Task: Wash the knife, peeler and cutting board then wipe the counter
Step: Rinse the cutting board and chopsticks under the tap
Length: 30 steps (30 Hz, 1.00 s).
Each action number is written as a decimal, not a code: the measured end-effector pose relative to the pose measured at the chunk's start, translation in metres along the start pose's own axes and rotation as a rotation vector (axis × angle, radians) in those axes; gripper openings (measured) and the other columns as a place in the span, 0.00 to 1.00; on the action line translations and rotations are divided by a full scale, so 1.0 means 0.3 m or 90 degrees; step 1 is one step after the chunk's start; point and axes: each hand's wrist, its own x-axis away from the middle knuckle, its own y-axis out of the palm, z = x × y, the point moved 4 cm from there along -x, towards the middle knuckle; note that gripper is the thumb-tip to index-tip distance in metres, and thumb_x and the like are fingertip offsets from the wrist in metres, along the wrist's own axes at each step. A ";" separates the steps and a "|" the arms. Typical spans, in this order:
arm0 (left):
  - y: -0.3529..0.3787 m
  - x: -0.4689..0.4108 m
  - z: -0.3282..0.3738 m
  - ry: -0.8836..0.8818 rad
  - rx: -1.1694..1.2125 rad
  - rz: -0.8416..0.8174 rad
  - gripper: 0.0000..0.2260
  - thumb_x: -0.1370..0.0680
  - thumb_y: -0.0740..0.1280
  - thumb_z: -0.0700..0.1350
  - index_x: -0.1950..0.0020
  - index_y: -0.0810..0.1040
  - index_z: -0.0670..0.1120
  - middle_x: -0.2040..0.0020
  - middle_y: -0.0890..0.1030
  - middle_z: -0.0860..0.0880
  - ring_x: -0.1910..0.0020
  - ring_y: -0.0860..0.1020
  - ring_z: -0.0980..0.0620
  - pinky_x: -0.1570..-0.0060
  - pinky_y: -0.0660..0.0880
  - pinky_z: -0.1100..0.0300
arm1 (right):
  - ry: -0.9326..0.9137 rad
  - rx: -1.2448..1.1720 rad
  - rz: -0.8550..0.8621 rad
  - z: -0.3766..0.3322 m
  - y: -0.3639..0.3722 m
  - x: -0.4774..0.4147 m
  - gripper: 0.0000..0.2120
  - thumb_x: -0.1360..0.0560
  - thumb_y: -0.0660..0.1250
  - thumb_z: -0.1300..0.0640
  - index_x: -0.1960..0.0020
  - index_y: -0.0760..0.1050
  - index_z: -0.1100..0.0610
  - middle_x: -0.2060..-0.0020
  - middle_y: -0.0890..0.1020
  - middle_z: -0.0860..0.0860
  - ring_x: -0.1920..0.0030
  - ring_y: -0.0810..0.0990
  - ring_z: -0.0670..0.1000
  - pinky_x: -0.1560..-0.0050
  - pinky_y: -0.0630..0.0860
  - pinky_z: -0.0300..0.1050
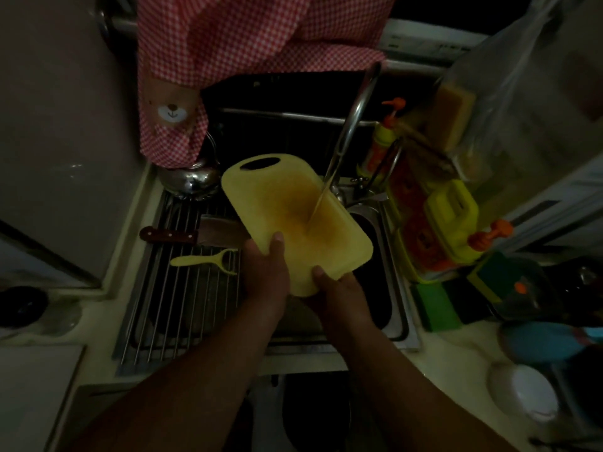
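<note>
A yellow cutting board (287, 203) with a brown stain and an oval handle hole is held tilted over the sink (396, 288). Water from the faucet (354, 115) runs onto its middle. My left hand (266, 269) grips its near left edge, thumb on top. My right hand (336, 288) grips the near corner from below, thumb on the face. A knife (192, 235) with a dark wooden handle lies on the wire rack (182, 305) to the left. The yellow peeler (204, 260) lies just in front of it.
A steel kettle (189, 179) stands behind the rack under a hanging red checked cloth (228, 44). Soap bottles with orange pumps (385, 135) and a yellow container (452, 220) crowd the right of the sink. Green sponges (437, 308), a blue bowl (541, 342) and a white dish (525, 391) sit at the right.
</note>
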 end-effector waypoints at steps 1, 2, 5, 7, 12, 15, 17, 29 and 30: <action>-0.011 -0.022 -0.002 -0.028 0.023 -0.039 0.11 0.18 0.68 0.54 0.39 0.75 0.50 0.46 0.80 0.53 0.45 0.80 0.46 0.45 0.78 0.48 | 0.010 0.010 -0.018 -0.014 -0.023 -0.013 0.23 0.19 0.69 0.61 0.27 0.72 0.50 0.35 0.83 0.55 0.37 0.82 0.61 0.39 0.80 0.66; -0.026 -0.047 0.001 -0.063 0.048 -0.080 0.12 0.19 0.69 0.55 0.39 0.77 0.52 0.44 0.82 0.51 0.43 0.81 0.45 0.42 0.79 0.44 | 0.025 0.027 -0.033 -0.037 -0.052 -0.018 0.22 0.19 0.68 0.60 0.26 0.71 0.51 0.34 0.82 0.55 0.37 0.82 0.60 0.41 0.82 0.63; -0.076 -0.132 0.045 -0.153 0.155 -0.151 0.18 0.19 0.71 0.52 0.30 0.76 0.53 0.38 0.83 0.48 0.40 0.82 0.44 0.39 0.79 0.39 | 0.111 0.091 -0.042 -0.071 -0.176 -0.036 0.23 0.18 0.68 0.58 0.25 0.69 0.52 0.34 0.82 0.56 0.38 0.82 0.60 0.51 0.85 0.53; -0.102 -0.184 0.096 -0.179 0.205 -0.181 0.19 0.18 0.69 0.49 0.28 0.74 0.51 0.36 0.83 0.46 0.39 0.82 0.44 0.41 0.81 0.40 | 0.166 0.117 -0.043 -0.077 -0.258 -0.045 0.23 0.18 0.68 0.58 0.25 0.69 0.52 0.33 0.81 0.56 0.36 0.81 0.61 0.46 0.84 0.55; -0.163 -0.201 0.148 -0.185 0.062 -0.288 0.15 0.18 0.66 0.42 0.31 0.78 0.50 0.36 0.83 0.45 0.38 0.82 0.44 0.45 0.82 0.44 | 0.155 0.284 0.028 -0.121 -0.368 -0.112 0.25 0.17 0.67 0.55 0.22 0.67 0.55 0.34 0.79 0.57 0.36 0.79 0.62 0.42 0.81 0.61; -0.173 -0.163 0.160 -0.167 -0.070 -0.350 0.16 0.20 0.66 0.38 0.33 0.80 0.46 0.38 0.83 0.43 0.40 0.82 0.43 0.47 0.83 0.46 | 0.119 0.378 0.117 -0.150 -0.392 -0.149 0.23 0.15 0.64 0.56 0.22 0.68 0.58 0.31 0.76 0.60 0.38 0.76 0.61 0.37 0.75 0.61; -0.163 -0.131 0.185 -0.161 -0.090 -0.366 0.13 0.19 0.66 0.39 0.35 0.80 0.45 0.40 0.85 0.43 0.42 0.83 0.43 0.49 0.83 0.46 | 0.125 0.447 0.130 -0.142 -0.398 -0.153 0.22 0.15 0.63 0.55 0.22 0.69 0.58 0.31 0.77 0.61 0.40 0.77 0.62 0.40 0.76 0.59; 0.047 0.035 0.219 -0.133 -0.136 -0.341 0.05 0.19 0.63 0.36 0.44 0.75 0.37 0.47 0.83 0.33 0.55 0.86 0.38 0.65 0.85 0.49 | -0.234 0.619 -0.047 -0.202 -0.139 0.114 0.14 0.20 0.63 0.35 0.37 0.78 0.36 0.41 0.81 0.31 0.40 0.79 0.34 0.39 0.74 0.33; 0.066 0.047 0.209 -0.128 -0.145 -0.339 0.07 0.19 0.64 0.37 0.42 0.74 0.38 0.46 0.82 0.32 0.53 0.86 0.36 0.64 0.85 0.47 | -0.283 0.674 -0.102 -0.207 -0.102 0.156 0.17 0.20 0.66 0.39 0.32 0.73 0.32 0.38 0.76 0.24 0.37 0.75 0.29 0.37 0.70 0.28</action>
